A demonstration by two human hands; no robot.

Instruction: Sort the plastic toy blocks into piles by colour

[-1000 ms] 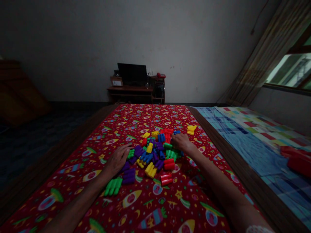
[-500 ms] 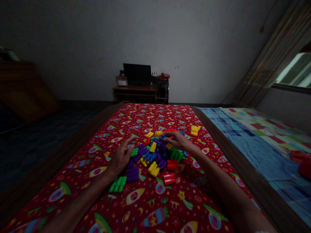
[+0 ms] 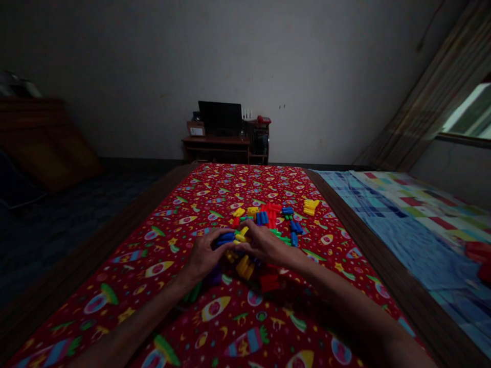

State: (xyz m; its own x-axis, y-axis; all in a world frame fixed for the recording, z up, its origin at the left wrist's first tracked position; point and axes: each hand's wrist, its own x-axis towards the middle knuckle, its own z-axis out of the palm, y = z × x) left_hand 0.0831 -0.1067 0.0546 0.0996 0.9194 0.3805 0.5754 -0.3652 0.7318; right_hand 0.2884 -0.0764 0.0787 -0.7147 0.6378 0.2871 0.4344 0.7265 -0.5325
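Note:
My left hand (image 3: pixel 203 254) is closed around a blue toy building block (image 3: pixel 226 238), thumb below and fingers above. Facing it, my right hand (image 3: pixel 267 245) grips a yellow toy building block (image 3: pixel 242 235). The two blocks meet end to end or nearly so; whether they are joined I cannot tell. Beneath both hands lies a pile of coloured blocks, partly hidden, with a yellow block (image 3: pixel 244 267) and a red block (image 3: pixel 269 281) at its near side. Blue blocks (image 3: pixel 262 218) and red ones (image 3: pixel 272 210) show behind my right hand.
The blocks lie on a red patterned cloth (image 3: pixel 215 312) over a long surface with dark edges. A lone yellow block (image 3: pixel 310 206) sits at the far right. Beyond stands a desk (image 3: pixel 217 142) with a monitor (image 3: pixel 220 116). A bed with a blue sheet (image 3: pixel 379 220) is at the right.
My hands have come together over the pile, the left moving right and the right moving left and nearer. A blue and a yellow block are now held between them.

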